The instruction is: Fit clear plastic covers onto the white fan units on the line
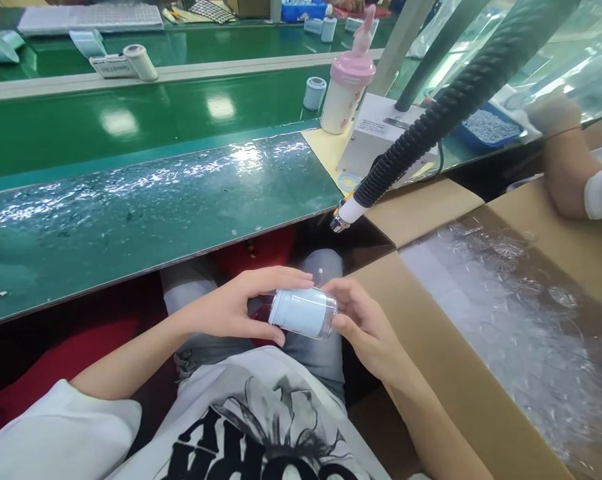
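Above my lap, both hands hold a small light-blue cylinder (301, 312) lying on its side, with a clear plastic cup (329, 316) over its right end. My left hand (241, 303) grips the cylinder's left end, thumb below and fingers along the top. The fingers of my right hand (363, 320) close round the clear cup's end. A short dark red wire seems to show at the cylinder's left end, near my left palm. What exactly the cylinder is, I cannot make out.
A black corrugated hose with a metal nozzle (341, 219) hangs ahead. Right of me stands a cardboard box (421, 313) of clear plastic parts (521, 293). On the green bench are a pink-topped bottle (348, 87) and another blue cylinder (314, 93). A co-worker's arm (563, 160) is at right.
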The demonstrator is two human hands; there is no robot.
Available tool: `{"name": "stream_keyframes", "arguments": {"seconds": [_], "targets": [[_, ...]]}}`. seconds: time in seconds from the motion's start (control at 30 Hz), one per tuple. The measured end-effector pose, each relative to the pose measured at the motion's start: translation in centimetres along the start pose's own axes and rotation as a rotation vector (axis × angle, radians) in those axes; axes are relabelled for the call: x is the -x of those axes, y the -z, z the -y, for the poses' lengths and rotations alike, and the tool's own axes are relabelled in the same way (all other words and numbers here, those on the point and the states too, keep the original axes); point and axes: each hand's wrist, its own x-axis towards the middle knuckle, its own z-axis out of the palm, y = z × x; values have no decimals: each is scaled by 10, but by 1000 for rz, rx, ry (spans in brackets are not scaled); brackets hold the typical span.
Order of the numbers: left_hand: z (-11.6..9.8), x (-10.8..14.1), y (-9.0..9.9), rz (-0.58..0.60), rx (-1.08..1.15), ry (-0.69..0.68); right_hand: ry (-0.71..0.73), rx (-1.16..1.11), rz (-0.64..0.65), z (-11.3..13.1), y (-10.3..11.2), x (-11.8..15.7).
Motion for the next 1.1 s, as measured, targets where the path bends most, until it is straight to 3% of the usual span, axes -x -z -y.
{"name": "stream_keyframes", "arguments": {"seconds": [0.5, 0.73, 0.9, 1.0, 1.1], "targets": [[-1, 4, -3, 15, 48, 18, -417, -373, 20, -4, -14, -10], [1, 6, -5, 11, 33, 25, -578, -521, 187, -4, -15, -13], [0, 8, -7, 6, -5, 14, -730, -523, 233, -6, -13, -14], [-4, 8, -10, -13, 41, 83, -624, -345, 221, -11, -14, -9], [-9, 9, -13, -47, 157, 251, -243, 51, -39, -16, -12, -3]]}}
